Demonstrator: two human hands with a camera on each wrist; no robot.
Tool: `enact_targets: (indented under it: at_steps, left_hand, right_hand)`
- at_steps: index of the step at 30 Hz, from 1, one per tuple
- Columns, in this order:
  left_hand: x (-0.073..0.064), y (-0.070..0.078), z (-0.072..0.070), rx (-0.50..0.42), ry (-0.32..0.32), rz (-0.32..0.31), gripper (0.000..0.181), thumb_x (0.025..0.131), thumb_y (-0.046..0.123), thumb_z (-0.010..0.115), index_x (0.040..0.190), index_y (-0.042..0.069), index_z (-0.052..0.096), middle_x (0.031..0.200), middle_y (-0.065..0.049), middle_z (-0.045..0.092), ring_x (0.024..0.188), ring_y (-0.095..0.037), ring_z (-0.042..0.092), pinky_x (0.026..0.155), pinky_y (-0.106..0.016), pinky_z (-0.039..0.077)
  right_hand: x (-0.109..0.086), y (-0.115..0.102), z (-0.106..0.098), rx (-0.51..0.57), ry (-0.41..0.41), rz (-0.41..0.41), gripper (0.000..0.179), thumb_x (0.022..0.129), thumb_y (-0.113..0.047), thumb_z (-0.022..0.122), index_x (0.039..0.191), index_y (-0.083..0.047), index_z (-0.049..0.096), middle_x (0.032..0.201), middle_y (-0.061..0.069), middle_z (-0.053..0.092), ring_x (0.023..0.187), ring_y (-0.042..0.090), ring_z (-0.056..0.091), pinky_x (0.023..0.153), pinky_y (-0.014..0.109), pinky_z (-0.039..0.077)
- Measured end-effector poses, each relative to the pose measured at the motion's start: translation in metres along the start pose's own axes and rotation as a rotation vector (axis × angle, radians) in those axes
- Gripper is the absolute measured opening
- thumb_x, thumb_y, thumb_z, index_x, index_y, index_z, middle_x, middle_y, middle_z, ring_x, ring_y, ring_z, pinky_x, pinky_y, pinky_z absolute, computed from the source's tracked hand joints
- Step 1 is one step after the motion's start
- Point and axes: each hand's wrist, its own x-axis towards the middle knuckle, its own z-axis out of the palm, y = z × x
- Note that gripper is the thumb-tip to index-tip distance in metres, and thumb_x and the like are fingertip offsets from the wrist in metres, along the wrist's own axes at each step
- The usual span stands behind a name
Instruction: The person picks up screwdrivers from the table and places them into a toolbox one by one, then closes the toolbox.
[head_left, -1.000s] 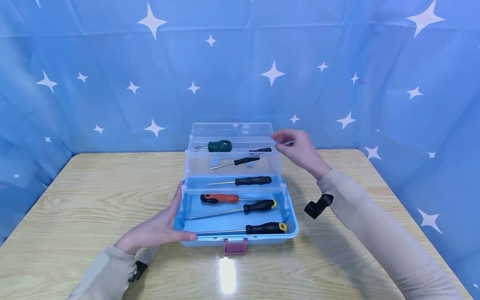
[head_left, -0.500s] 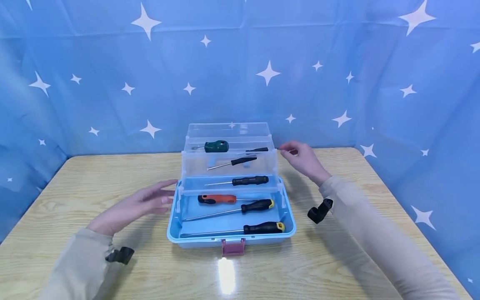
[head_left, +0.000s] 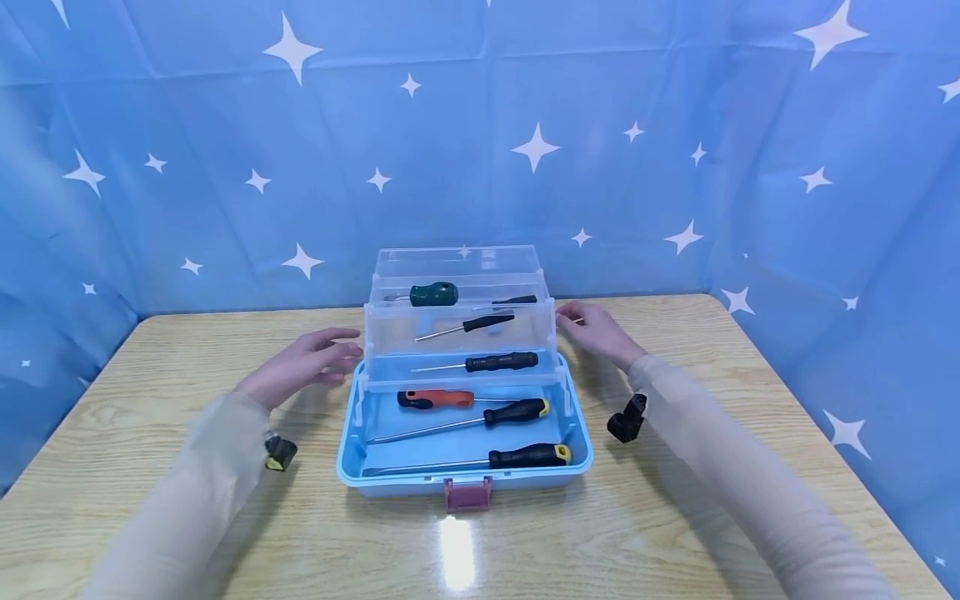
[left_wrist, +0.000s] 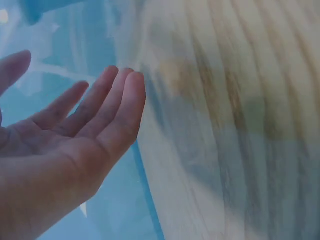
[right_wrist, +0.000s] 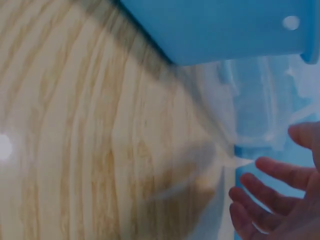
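A light blue toolbox (head_left: 347, 442) with a purple latch (head_left: 468, 496) stands open on the table. Its clear tiered trays (head_left: 390, 332) and clear lid (head_left: 420, 260) are raised at the back. Several screwdrivers lie inside, among them a green-handled one (head_left: 435, 293), an orange-and-black one (head_left: 437, 399) and a large black-and-yellow one (head_left: 528, 456). To the left of the trays is my left hand (head_left: 311, 365), fingers spread and only slightly bent, holding nothing. My right hand (head_left: 597, 333) is beside the trays' right side, fingers loosely bent around nothing; contact there cannot be made out.
The wooden table (head_left: 247, 533) extends around the toolbox, its back edge against a blue curtain (head_left: 480, 167) with white stars. In the right wrist view, the box's blue side wall (right_wrist: 225, 30) rises close to the right hand.
My left hand has let go of the toolbox's front left corner and moved back along its left side. My right hand has lowered from beside the lid. The tools have stayed put.
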Motion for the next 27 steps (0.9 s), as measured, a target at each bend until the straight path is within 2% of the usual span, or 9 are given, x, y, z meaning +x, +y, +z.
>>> enact_targets:
  at_steps: [4,9,11,15,19,22,27]
  left_hand:
    - [0.017,0.002,0.003,0.001,0.018,-0.054,0.068,0.102,0.035,0.047,0.151,-0.001,0.018,0.139,-0.028,0.045,0.123,-0.039,0.05,0.099,-0.044,0.044]
    - [0.032,0.006,0.003,0.042,0.027,-0.09,0.056,0.104,0.026,0.04,0.149,-0.003,0.024,0.133,-0.028,0.05,0.115,-0.036,0.056,0.097,-0.043,0.046]
    - [0.036,0.007,0.002,0.041,0.019,-0.095,0.053,0.105,0.023,0.039,0.148,-0.004,0.026,0.129,-0.028,0.053,0.113,-0.034,0.058,0.097,-0.043,0.046]
    - [0.039,0.007,-0.002,-0.016,-0.001,-0.103,0.048,0.103,0.014,0.042,0.145,-0.003,0.026,0.12,-0.026,0.056,0.109,-0.032,0.058,0.098,-0.045,0.045]
    - [0.04,0.005,-0.004,-0.082,-0.015,-0.095,0.049,0.1,0.008,0.046,0.143,-0.003,0.026,0.126,-0.022,0.046,0.115,-0.033,0.051,0.101,-0.047,0.041]
    - [0.042,0.005,-0.004,-0.124,-0.02,-0.066,0.051,0.097,0.005,0.048,0.143,-0.004,0.026,0.133,-0.022,0.038,0.12,-0.034,0.045,0.104,-0.047,0.038]
    - [0.04,0.004,-0.004,-0.149,0.013,0.028,0.055,0.092,-0.002,0.048,0.142,-0.006,0.026,0.138,-0.023,0.033,0.121,-0.033,0.042,0.104,-0.046,0.038]
  right_hand:
    - [0.006,0.001,0.003,0.009,-0.015,-0.019,0.051,0.104,-0.036,0.038,0.14,0.0,0.046,0.139,0.022,0.047,0.128,0.038,0.042,0.105,0.053,0.034]
    - [0.01,-0.004,0.002,0.018,-0.042,-0.061,0.045,0.105,-0.027,0.04,0.137,0.003,0.047,0.136,0.024,0.048,0.126,0.039,0.044,0.104,0.054,0.035]
    - [0.012,-0.005,0.001,0.024,-0.067,-0.075,0.043,0.104,-0.024,0.041,0.135,0.005,0.048,0.133,0.026,0.05,0.124,0.039,0.046,0.102,0.053,0.037]
    - [0.013,-0.006,0.0,0.05,-0.118,-0.098,0.04,0.105,-0.021,0.04,0.132,0.007,0.046,0.128,0.026,0.051,0.118,0.038,0.049,0.097,0.05,0.042]
    - [0.015,-0.003,-0.001,0.116,-0.159,-0.111,0.037,0.105,-0.02,0.038,0.131,0.007,0.044,0.128,0.025,0.049,0.118,0.037,0.047,0.096,0.05,0.042]
    - [0.015,-0.001,-0.003,0.143,-0.176,-0.114,0.039,0.105,-0.022,0.038,0.132,0.005,0.042,0.132,0.025,0.046,0.122,0.039,0.045,0.099,0.052,0.04]
    - [0.012,-0.003,-0.006,0.182,-0.148,-0.143,0.04,0.105,-0.025,0.041,0.136,0.001,0.039,0.14,0.023,0.041,0.126,0.042,0.043,0.103,0.056,0.035]
